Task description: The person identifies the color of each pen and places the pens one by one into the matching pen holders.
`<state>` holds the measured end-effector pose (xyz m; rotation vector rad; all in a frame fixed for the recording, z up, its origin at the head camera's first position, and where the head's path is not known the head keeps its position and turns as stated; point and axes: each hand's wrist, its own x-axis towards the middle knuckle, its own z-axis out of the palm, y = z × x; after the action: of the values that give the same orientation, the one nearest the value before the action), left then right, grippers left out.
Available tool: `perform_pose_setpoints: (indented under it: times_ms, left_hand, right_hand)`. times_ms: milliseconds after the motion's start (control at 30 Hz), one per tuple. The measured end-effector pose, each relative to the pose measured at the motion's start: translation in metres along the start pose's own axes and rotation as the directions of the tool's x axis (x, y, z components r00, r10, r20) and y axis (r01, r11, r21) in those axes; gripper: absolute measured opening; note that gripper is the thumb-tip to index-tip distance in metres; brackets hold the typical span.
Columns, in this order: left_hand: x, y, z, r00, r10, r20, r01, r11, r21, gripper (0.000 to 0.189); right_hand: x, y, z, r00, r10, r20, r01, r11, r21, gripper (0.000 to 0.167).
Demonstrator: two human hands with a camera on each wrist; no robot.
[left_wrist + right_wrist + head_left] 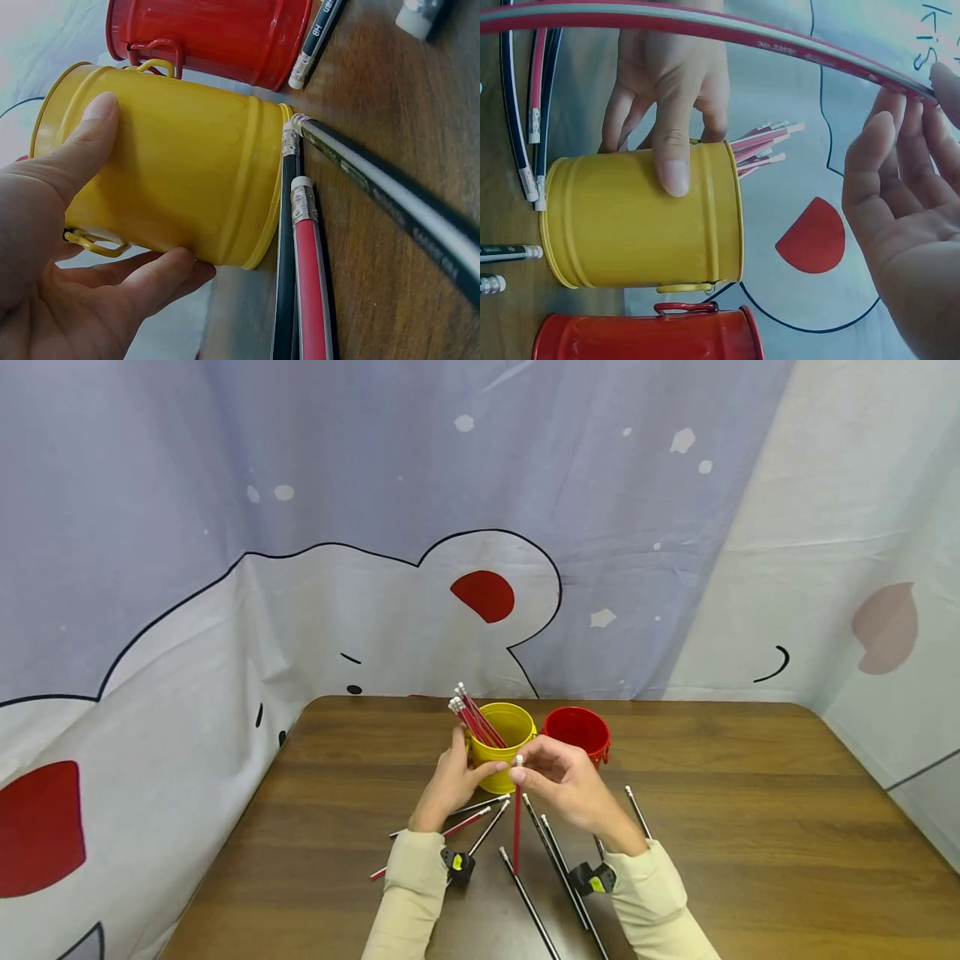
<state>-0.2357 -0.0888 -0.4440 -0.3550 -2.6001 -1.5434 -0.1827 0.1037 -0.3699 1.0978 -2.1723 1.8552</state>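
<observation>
My left hand (pixel 446 787) grips the side of a small yellow bucket (pixel 187 161), its thumb laid along the wall and its fingers around the other side. Several red pencils (pixel 476 720) stand in that bucket, leaning left with their white eraser ends up. In front of it, my right hand (pixel 573 785) pinches one red pencil (pixel 517 831) near its eraser end, so the pencil hangs down over the table. The right wrist view shows that pencil (pixel 727 28) running from the fingertips across the top.
Right of the yellow bucket stands a red bucket (pixel 596 742). Black pencils (pixel 528 902) lie scattered on the wooden table (pixel 750 827) between and beside the forearms. Another red pencil (pixel 309 277) lies beside a black one near the yellow bucket's base. A printed curtain (pixel 637 527) hangs behind.
</observation>
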Motion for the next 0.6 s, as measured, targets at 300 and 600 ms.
perform_pose_setpoints:
  times_ms: [300, 600]
  left_hand:
    - [0.000, 0.000, 0.000, 1.000, -0.008, 0.010, 0.008, 1.000, -0.017, 0.073]
    - [0.000, 0.001, -0.001, 1.000, -0.024, 0.013, 0.024, 1.000, -0.020, 0.073]
  right_hand:
    - [0.006, -0.008, 0.000, 0.999, -0.031, -0.032, 0.031, 0.999, -0.014, 0.014]
    - [0.023, -0.041, -0.005, 0.997, -0.011, -0.083, 0.006, 0.998, -0.068, 0.011]
